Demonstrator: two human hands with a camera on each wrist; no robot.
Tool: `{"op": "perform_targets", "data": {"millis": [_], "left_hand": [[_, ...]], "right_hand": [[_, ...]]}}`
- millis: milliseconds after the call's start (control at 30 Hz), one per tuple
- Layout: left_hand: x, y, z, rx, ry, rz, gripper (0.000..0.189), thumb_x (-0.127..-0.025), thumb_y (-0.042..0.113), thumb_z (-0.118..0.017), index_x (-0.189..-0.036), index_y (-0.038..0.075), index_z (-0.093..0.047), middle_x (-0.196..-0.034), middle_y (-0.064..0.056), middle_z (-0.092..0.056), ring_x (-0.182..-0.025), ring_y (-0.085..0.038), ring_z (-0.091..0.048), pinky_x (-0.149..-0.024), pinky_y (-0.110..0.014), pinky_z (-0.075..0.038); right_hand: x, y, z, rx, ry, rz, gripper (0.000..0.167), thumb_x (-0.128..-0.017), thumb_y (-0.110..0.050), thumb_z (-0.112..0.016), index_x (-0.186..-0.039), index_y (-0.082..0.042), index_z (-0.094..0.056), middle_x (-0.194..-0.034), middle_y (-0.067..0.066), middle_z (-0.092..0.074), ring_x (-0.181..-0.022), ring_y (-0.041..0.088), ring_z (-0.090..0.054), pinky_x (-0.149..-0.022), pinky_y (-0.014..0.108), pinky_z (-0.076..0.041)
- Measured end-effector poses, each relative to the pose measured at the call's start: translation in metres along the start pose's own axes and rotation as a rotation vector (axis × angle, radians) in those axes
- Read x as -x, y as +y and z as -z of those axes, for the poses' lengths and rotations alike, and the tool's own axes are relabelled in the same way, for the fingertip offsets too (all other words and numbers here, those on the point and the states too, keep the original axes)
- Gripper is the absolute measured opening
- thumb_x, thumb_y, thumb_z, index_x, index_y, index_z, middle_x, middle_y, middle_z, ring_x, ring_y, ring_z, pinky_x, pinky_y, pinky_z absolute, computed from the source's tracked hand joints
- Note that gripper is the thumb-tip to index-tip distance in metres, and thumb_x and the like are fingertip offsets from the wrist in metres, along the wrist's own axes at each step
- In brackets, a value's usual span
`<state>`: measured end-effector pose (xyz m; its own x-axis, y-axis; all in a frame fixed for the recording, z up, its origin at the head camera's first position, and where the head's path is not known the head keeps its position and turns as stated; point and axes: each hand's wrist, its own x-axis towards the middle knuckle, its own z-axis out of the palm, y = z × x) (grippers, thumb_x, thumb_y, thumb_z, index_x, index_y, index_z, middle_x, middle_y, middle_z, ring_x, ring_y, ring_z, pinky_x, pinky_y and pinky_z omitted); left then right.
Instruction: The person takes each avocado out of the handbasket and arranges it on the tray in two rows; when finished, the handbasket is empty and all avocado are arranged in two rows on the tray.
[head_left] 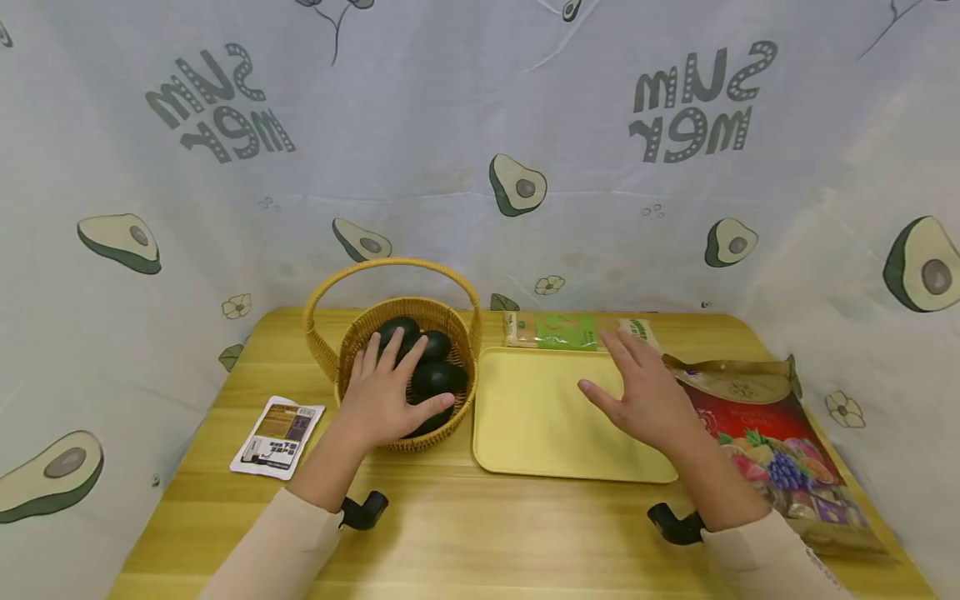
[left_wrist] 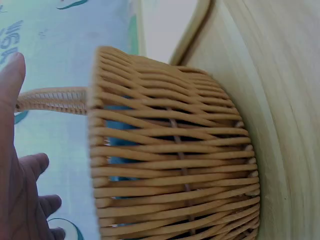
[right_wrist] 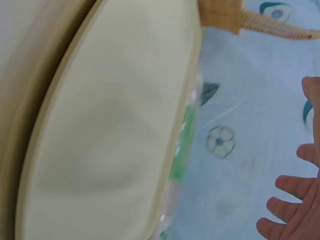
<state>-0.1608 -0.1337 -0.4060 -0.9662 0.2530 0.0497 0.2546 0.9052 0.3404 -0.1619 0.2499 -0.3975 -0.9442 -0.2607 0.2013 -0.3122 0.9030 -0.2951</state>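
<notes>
My left hand (head_left: 386,400) hovers over a wicker basket (head_left: 432,440) with its fingers spread. Inside the basket lie several dark green, rounded, smooth objects (head_left: 435,379), partly hidden by the hand; their kind is not clear. In the left wrist view the fingers stand above the rim of the basket (left_wrist: 170,150), holding nothing. My right hand (head_left: 648,400) is held over the right part of a pale yellow tray (head_left: 551,408), fingers apart. In the right wrist view that hand (right_wrist: 300,205) is raised above the tray (right_wrist: 110,125) and grips nothing.
A white sachet (head_left: 277,437) lies left of the basket. Behind the tray is a clear and green packet (head_left: 562,331). A large red and gold candy bag (head_left: 772,450) lies at the right. The basket's tall handle (head_left: 390,262) arches upward. A printed curtain (head_left: 450,167) surrounds the table.
</notes>
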Motion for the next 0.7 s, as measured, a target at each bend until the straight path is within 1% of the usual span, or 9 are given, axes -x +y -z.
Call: {"op": "perform_targets", "data": {"millis": [133, 267, 333, 433, 500, 600, 700], "left_hand": [[0.011, 0.002, 0.003, 0.032, 0.043, 0.0, 0.099, -0.086, 0.083, -0.052, -0.164, 0.031, -0.021, -0.173, -0.012, -0.011, -0.158, -0.047, -0.002, -0.123, -0.068, -0.01], [0.023, 0.0, 0.004, 0.05, 0.096, 0.004, 0.097, -0.087, 0.079, -0.056, -0.164, 0.03, -0.023, -0.172, -0.012, -0.014, -0.157, -0.047, -0.007, -0.121, -0.07, -0.016], [0.03, -0.003, 0.005, 0.074, 0.13, 0.006, 0.095, -0.088, 0.074, -0.059, -0.164, 0.028, -0.025, -0.171, -0.013, -0.016, -0.156, -0.048, -0.01, -0.118, -0.072, -0.02], [0.039, -0.008, 0.003, 0.117, 0.198, 0.015, 0.09, -0.09, 0.067, -0.063, -0.162, 0.026, -0.029, -0.169, -0.015, -0.022, -0.152, -0.049, -0.018, -0.114, -0.073, -0.027], [0.045, -0.012, 0.0, 0.157, 0.256, 0.028, 0.086, -0.09, 0.061, -0.068, -0.16, 0.023, -0.034, -0.166, -0.016, -0.026, -0.149, -0.048, -0.021, -0.11, -0.073, -0.032], [0.053, -0.018, -0.006, 0.229, 0.35, 0.071, 0.078, -0.09, 0.051, -0.072, -0.156, 0.02, -0.042, -0.163, -0.016, -0.028, -0.146, -0.045, -0.024, -0.103, -0.071, -0.037], [0.059, -0.023, -0.013, 0.342, 0.436, 0.132, 0.068, -0.092, 0.039, -0.074, -0.151, 0.017, -0.047, -0.162, -0.016, -0.027, -0.144, -0.043, -0.025, -0.101, -0.069, -0.038]], "right_hand": [[0.0, -0.023, 0.003, -0.029, 0.062, 0.073, 0.081, -0.095, -0.039, -0.072, -0.158, -0.005, -0.034, -0.159, 0.026, -0.036, -0.145, 0.049, -0.036, -0.107, 0.07, -0.038], [0.001, -0.045, 0.004, -0.061, 0.088, 0.127, 0.079, -0.094, -0.037, -0.073, -0.157, -0.007, -0.037, -0.158, 0.023, -0.04, -0.143, 0.046, -0.041, -0.104, 0.066, -0.044], [0.001, -0.055, 0.003, -0.083, 0.096, 0.15, 0.077, -0.094, -0.036, -0.073, -0.157, -0.008, -0.039, -0.157, 0.02, -0.041, -0.142, 0.044, -0.043, -0.103, 0.064, -0.047], [0.0, -0.069, 0.002, -0.113, 0.116, 0.194, 0.075, -0.093, -0.036, -0.075, -0.155, -0.01, -0.042, -0.155, 0.018, -0.045, -0.141, 0.041, -0.047, -0.101, 0.061, -0.049], [-0.002, -0.078, 0.0, -0.132, 0.129, 0.23, 0.073, -0.092, -0.035, -0.075, -0.154, -0.011, -0.045, -0.153, 0.017, -0.048, -0.138, 0.04, -0.05, -0.1, 0.059, -0.051], [-0.005, -0.09, -0.003, -0.159, 0.134, 0.277, 0.07, -0.092, -0.034, -0.076, -0.152, -0.012, -0.048, -0.151, 0.013, -0.051, -0.137, 0.036, -0.052, -0.099, 0.056, -0.052], [-0.01, -0.101, -0.008, -0.182, 0.118, 0.31, 0.066, -0.092, -0.034, -0.076, -0.149, -0.012, -0.052, -0.149, 0.01, -0.054, -0.137, 0.033, -0.053, -0.099, 0.054, -0.053]]}}
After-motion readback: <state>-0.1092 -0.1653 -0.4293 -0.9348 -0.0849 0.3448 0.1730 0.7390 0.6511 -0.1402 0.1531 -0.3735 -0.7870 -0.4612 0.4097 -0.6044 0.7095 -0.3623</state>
